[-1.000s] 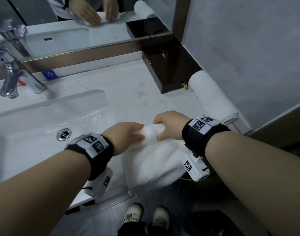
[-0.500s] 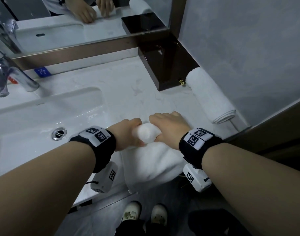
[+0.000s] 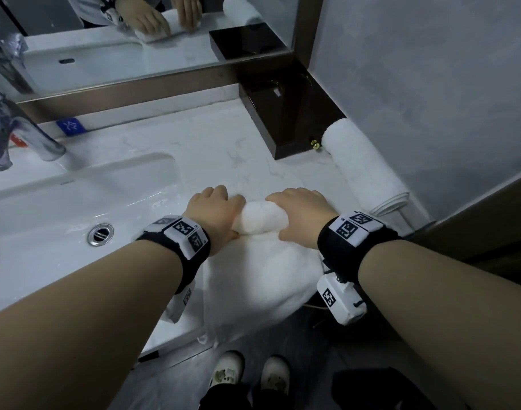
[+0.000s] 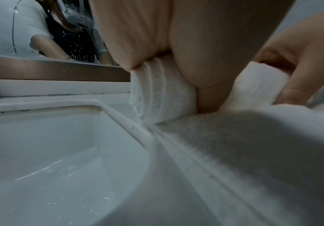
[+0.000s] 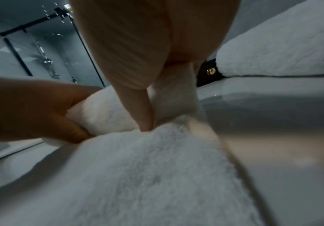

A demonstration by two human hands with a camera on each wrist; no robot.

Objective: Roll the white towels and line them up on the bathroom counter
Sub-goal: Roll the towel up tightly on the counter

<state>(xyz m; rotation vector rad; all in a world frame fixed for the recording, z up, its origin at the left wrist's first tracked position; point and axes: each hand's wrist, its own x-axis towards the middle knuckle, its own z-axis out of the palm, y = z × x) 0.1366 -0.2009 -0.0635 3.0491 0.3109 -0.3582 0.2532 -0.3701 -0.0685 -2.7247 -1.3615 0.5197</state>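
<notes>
A white towel [image 3: 260, 217] lies on the marble counter [image 3: 211, 155], partly rolled. Its flat part [image 3: 262, 270] runs back to the counter's front edge and hangs over it. My left hand [image 3: 214, 207] grips the roll's left end and my right hand [image 3: 302, 207] grips its right end, fingers curled over the top. In the left wrist view the roll's layered end [image 4: 161, 94] shows under my thumb. In the right wrist view the roll [image 5: 107, 110] sits between both thumbs. A finished rolled towel [image 3: 362, 170] lies against the right wall.
The sink basin [image 3: 75, 220] with its drain [image 3: 100, 233] lies just left of the towel, and the chrome tap [image 3: 19, 134] stands at the far left. A dark wooden box [image 3: 285, 125] fills the back right corner under the mirror [image 3: 135, 48]. My shoes [image 3: 250, 377] show on the floor below.
The roll between my hands has grown thicker and taken up more of the flat towel. Both hands keep hold of its ends.
</notes>
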